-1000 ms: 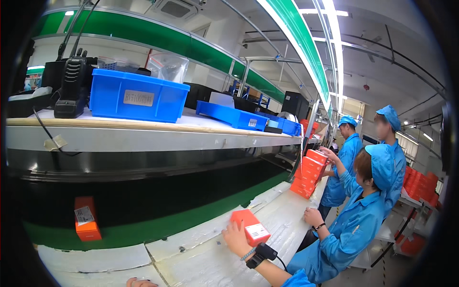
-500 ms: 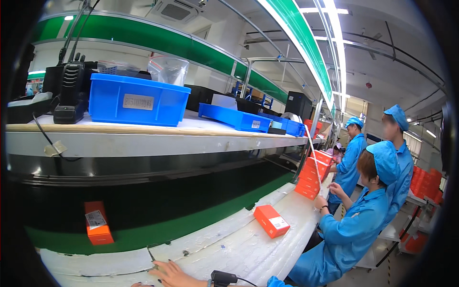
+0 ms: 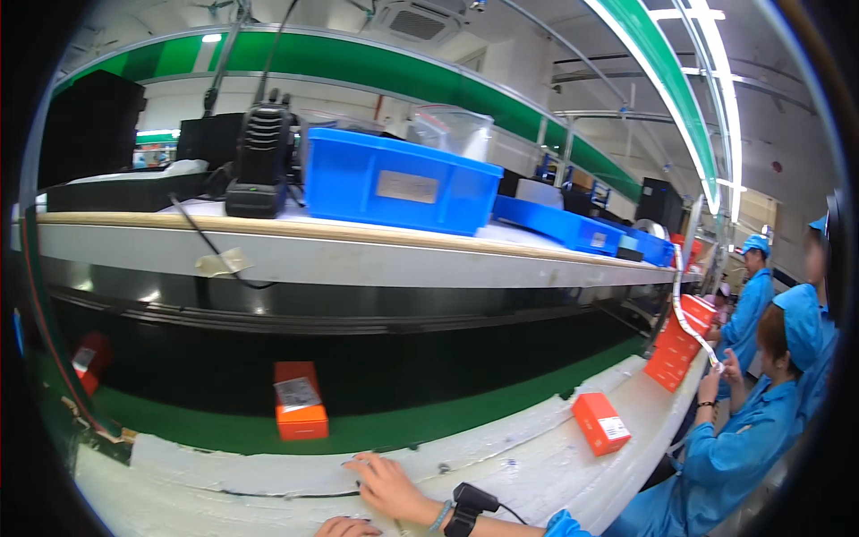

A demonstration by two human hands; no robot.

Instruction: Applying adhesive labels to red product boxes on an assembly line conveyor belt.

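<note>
Loosely spread, the right hand [image 3: 391,489] lies over the counter [image 3: 546,479] near an orange box [image 3: 301,403]; the left hand [image 3: 347,528], cropped, cannot be judged.

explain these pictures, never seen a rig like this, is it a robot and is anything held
Not a robot: a person works bare-handed, filmed by a wide fisheye camera worn on their head. The right hand is spread over the long white worktop, visibly gripping nothing. Only fingers of the left hand show, so its grip can't be judged. Farther right on the worktop lies an orange rectangular box; another orange box sits on the dark green surface beyond.
</note>
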